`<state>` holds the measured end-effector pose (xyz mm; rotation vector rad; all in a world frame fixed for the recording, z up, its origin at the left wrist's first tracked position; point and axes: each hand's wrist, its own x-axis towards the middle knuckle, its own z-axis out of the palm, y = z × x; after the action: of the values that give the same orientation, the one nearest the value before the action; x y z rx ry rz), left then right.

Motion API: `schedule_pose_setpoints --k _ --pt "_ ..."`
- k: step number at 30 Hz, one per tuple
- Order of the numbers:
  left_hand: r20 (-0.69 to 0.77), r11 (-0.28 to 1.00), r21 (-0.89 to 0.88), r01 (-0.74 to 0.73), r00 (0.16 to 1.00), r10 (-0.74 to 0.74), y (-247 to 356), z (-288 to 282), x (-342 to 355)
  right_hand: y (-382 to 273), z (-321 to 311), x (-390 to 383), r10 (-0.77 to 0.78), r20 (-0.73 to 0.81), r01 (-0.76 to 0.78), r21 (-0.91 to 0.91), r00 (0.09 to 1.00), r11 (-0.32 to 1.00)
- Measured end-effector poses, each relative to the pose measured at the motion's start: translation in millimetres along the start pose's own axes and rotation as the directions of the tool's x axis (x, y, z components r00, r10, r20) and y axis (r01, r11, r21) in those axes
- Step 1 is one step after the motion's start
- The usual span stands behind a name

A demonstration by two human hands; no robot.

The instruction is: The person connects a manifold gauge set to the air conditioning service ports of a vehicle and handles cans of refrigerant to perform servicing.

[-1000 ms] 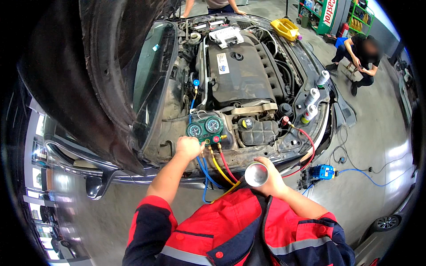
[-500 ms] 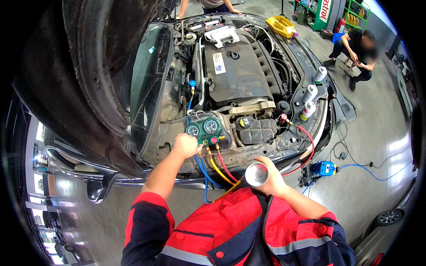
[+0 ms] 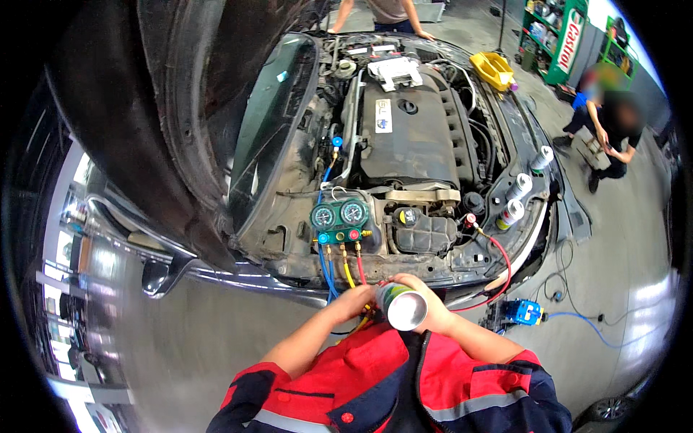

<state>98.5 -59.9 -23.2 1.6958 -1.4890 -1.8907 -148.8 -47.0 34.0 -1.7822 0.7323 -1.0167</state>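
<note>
My right hand is wrapped round a metal can, tilted with its round silver bottom toward me. My left hand is closed at the can's far end; what its fingers grip there is hidden. Beyond my hands, a green manifold gauge set with two dials rests on the engine bay's edge. From it hang a blue hose, a yellow hose and a red hose. The yellow hose runs down beside my left hand. Another stretch of red hose reaches a red coupler at the right.
An engine cover fills the bay under the raised hood. Three spray cans stand along the front edge, one a white can. A yellow container lies farther back. A blue pump is on the floor; a co-worker crouches at right.
My left hand has left the gauge set and come down to the can's far end. The can has shifted slightly and tilted, showing more of its side. The whole view has shifted.
</note>
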Motion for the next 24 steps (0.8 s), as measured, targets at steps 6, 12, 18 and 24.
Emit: schedule_pose_setpoints --k 6,12,18,24 --pt "0.09 0.608 -0.787 0.108 0.994 -0.06 4.0 56.6 -19.2 -4.1 -10.1 4.6 -0.109 0.19 0.091 0.103 0.976 0.991" --pt "-0.168 0.563 -0.824 -0.068 0.977 -0.129 1.5 87.6 -44.8 8.6 -6.5 -17.2 0.056 0.25 -0.119 0.246 0.967 0.962" --pt "-0.322 0.491 -0.852 -0.182 0.922 -0.217 -25.4 89.4 -67.5 22.4 -18.0 -42.3 0.329 0.331 -0.466 0.606 0.885 0.644" --pt "-0.512 0.701 -0.667 -0.251 0.839 -0.186 -41.0 112.1 -86.7 -4.7 -16.9 -53.4 0.574 0.403 -0.699 0.336 0.713 0.631"
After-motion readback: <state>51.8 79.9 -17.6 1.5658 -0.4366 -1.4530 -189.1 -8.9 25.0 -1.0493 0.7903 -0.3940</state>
